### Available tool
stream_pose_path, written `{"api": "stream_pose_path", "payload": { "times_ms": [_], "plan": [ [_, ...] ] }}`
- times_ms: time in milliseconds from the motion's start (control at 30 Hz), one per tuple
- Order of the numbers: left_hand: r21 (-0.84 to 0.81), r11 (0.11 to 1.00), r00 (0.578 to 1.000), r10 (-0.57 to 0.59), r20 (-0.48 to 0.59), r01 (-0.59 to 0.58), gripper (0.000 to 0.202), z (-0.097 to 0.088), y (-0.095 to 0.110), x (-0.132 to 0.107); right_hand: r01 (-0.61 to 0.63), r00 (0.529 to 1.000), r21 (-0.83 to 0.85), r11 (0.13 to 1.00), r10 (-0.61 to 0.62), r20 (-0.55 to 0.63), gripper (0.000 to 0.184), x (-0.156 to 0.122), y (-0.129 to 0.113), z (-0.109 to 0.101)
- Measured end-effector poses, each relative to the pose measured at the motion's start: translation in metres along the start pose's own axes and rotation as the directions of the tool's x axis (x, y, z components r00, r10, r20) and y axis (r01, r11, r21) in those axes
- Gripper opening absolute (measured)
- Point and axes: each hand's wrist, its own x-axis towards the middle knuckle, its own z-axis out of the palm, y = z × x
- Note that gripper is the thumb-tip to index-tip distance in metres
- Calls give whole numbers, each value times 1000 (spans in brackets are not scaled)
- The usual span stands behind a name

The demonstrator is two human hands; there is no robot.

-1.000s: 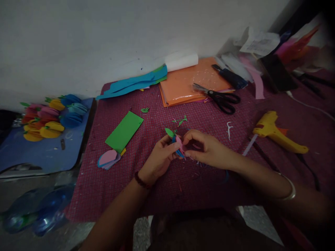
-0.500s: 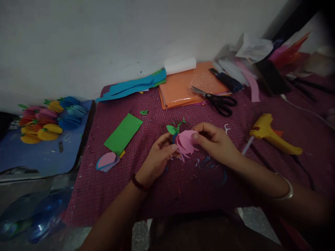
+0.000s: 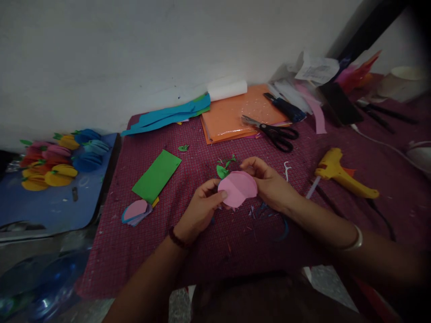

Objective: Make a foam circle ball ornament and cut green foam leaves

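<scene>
A pink layered paper fruit [image 3: 237,189], with a green leaf [image 3: 222,171] at its upper left, is held over the cloth-covered table. My left hand [image 3: 207,199] pinches its left side, thumb on the front layer. At the right edge, the curled fingers of my right hand [image 3: 266,181] grip the paper, their tips partly hidden. Facing up is a broad flat pink layer with a notch at its lower right. Small green scraps [image 3: 232,159] lie just behind it, and thin paper clippings [image 3: 264,210] lie below my right hand.
Black-handled scissors [image 3: 276,133] rest on orange sheets [image 3: 229,117] at the back. A yellow glue gun [image 3: 343,175] lies to the right. Green paper [image 3: 157,174] and cut paper pieces [image 3: 135,211] are on the left. Finished paper fruits [image 3: 60,174] sit on a blue surface [image 3: 63,208].
The pink paper fruit has turned from its fanned edges showing to a flat layer facing up. My right hand has shifted slightly left with it, and the camera view has moved a little.
</scene>
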Motion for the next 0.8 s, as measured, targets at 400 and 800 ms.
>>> {"api": "stream_pose_path", "payload": {
  "times_ms": [400,800],
  "plan": [
    [121,991,998,55,-45,-49,21,0,2,-1,292,929,-316,903,-190,317,42,-6,-11,-12],
    [183,982,995,64,-78,-49,21,-6,1,0,468,882,-571,675,-318,348,32,-9,-13,-7]
  ]
}}
